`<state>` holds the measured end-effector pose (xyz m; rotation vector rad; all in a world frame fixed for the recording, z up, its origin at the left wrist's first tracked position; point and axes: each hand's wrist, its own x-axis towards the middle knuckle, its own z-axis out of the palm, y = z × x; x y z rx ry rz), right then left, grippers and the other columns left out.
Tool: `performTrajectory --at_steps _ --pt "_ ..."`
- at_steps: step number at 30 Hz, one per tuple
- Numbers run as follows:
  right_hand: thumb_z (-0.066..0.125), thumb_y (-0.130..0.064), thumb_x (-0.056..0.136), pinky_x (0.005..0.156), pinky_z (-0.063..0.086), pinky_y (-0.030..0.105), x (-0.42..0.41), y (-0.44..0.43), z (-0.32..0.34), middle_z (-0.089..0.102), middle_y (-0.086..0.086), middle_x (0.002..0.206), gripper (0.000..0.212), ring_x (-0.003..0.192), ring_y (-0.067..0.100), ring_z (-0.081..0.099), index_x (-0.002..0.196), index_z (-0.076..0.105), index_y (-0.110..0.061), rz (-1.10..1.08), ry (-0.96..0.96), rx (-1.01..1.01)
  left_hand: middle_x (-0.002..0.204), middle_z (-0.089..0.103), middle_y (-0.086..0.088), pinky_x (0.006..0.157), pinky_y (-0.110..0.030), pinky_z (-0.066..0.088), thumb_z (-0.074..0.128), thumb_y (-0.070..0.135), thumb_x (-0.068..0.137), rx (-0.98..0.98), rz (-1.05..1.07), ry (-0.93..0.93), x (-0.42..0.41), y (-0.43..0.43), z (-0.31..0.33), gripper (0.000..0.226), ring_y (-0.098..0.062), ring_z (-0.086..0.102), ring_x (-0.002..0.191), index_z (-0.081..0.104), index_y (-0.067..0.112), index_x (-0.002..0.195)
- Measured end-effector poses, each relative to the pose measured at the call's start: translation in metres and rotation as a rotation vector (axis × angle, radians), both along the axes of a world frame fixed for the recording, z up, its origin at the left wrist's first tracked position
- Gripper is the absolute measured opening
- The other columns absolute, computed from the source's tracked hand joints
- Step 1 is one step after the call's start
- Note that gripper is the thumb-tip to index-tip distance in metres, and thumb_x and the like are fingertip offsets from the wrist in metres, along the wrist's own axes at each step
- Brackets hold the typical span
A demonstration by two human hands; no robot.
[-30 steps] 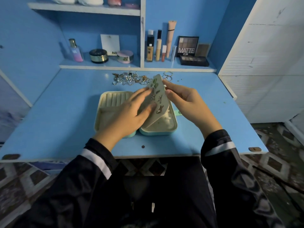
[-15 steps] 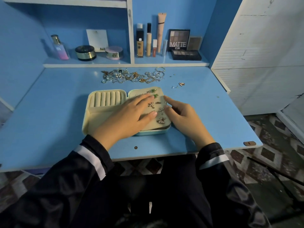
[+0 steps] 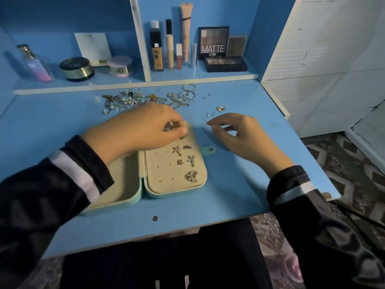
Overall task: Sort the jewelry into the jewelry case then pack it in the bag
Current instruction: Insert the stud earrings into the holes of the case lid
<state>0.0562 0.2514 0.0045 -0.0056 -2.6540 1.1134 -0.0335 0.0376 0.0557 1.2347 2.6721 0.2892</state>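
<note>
The mint jewelry case (image 3: 145,192) lies open on the blue desk. Its cream earring panel (image 3: 164,170) lies flat on the right half and carries several gold earrings, one of them a butterfly (image 3: 191,175). My left hand (image 3: 143,128) hovers over the panel's far end and pinches a small, blurred piece of jewelry between thumb and fingertips. My right hand (image 3: 237,134) hangs to the right of the case, fingers loosely curled and holding nothing, its fingertips just short of two tiny studs (image 3: 210,114). A loose butterfly earring (image 3: 220,109) lies beyond them. The jewelry pile (image 3: 150,99) stretches along the back.
On the shelf behind stand a perfume bottle (image 3: 34,63), two round jars (image 3: 76,68), foundation and lip tubes (image 3: 164,49), and eyeshadow palettes (image 3: 214,43). A white cabinet (image 3: 323,59) borders the desk on the right. The case's snap tab (image 3: 209,150) sticks out to the right.
The earring panel, tilted up a second ago, now lies flat. Both hands left it: the left moved to the panel's far end, the right swung out toward the loose studs.
</note>
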Motion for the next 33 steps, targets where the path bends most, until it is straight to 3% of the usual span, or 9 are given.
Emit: performTrajectory --at_steps 2,7,10,14,18,23,28,33 --pt "0.059 -0.014 0.093 0.083 0.051 0.019 -0.018 0.015 -0.001 0.072 -0.001 0.1 0.017 0.091 0.008 0.064 0.102 0.073 -0.013 -0.066 0.023 -0.013 0.106 0.061 0.016 0.089 -0.032 0.043 0.051 0.044 0.096 0.088 0.002 -0.008 -0.02 0.015 -0.002 0.024 -0.007 0.056 0.103 0.068 0.031 0.108" --pt "0.061 -0.014 0.091 0.075 0.047 0.013 -0.064 0.044 -0.006 0.073 -0.001 0.092 0.014 0.082 0.01 0.064 0.096 0.074 -0.01 -0.157 0.002 0.001 0.117 0.064 0.005 0.086 -0.023 0.037 0.058 0.032 0.098 0.253 0.023 0.016 -0.073 0.053 -0.023 0.025 -0.007 0.053 0.101 0.069 0.022 0.117" --pt "0.063 -0.014 0.09 0.074 0.046 0.015 -0.088 0.054 -0.01 0.072 0.001 0.088 0.013 0.079 0.014 0.063 0.095 0.074 -0.009 -0.163 -0.011 0.027 0.118 0.064 -0.001 0.089 -0.027 0.04 0.06 0.028 0.096 0.265 0.036 0.053 -0.1 0.071 -0.034 0.024 -0.016 0.057 0.107 0.07 0.02 0.117" --pt "0.065 -0.015 0.089 0.064 0.038 0.003 -0.113 0.061 -0.012 0.07 0.001 0.086 0.012 0.07 0.007 0.054 0.096 0.075 -0.014 -0.138 -0.038 0.037 0.114 0.065 -0.004 0.095 -0.036 0.044 0.066 0.024 0.093 0.285 0.01 0.068 -0.118 0.09 -0.046 0.024 -0.022 0.058 0.109 0.071 0.016 0.114" --pt "0.066 -0.014 0.088 0.066 0.04 0.004 -0.132 0.063 -0.014 0.066 -0.005 0.083 0.014 0.068 -0.003 0.053 0.098 0.076 -0.018 -0.083 -0.053 0.061 0.112 0.067 -0.008 0.094 -0.035 0.044 0.07 0.022 0.089 0.322 -0.011 0.093 -0.127 0.099 -0.06 0.025 -0.026 0.06 0.107 0.073 0.012 0.112" --pt "0.069 -0.01 0.086 0.063 0.037 0.005 -0.142 0.06 -0.015 0.055 -0.015 0.073 0.016 0.065 -0.005 0.049 0.098 0.076 -0.017 -0.029 -0.033 0.112 0.11 0.067 -0.007 0.091 -0.028 0.041 0.072 0.021 0.087 0.368 -0.035 0.105 -0.131 0.094 -0.066 0.023 -0.024 0.061 0.104 0.074 0.012 0.108" --pt "0.068 -0.01 0.085 0.063 0.037 0.009 -0.146 0.057 -0.02 0.057 -0.003 0.08 0.013 0.066 0.0 0.048 0.093 0.076 -0.016 0.0 -0.018 0.164 0.11 0.067 -0.008 0.094 -0.03 0.043 0.074 0.021 0.086 0.395 -0.036 0.103 -0.132 0.09 -0.07 0.026 -0.025 0.062 0.105 0.074 0.01 0.11" --pt "0.067 -0.008 0.085 0.064 0.036 0.009 -0.146 0.058 -0.021 0.054 -0.003 0.082 0.011 0.066 0.0 0.047 0.089 0.074 -0.014 0.009 -0.021 0.181 0.111 0.068 -0.007 0.092 -0.024 0.04 0.074 0.021 0.086 0.395 -0.034 0.1 -0.132 0.089 -0.071 0.028 -0.024 0.061 0.105 0.073 0.009 0.111"
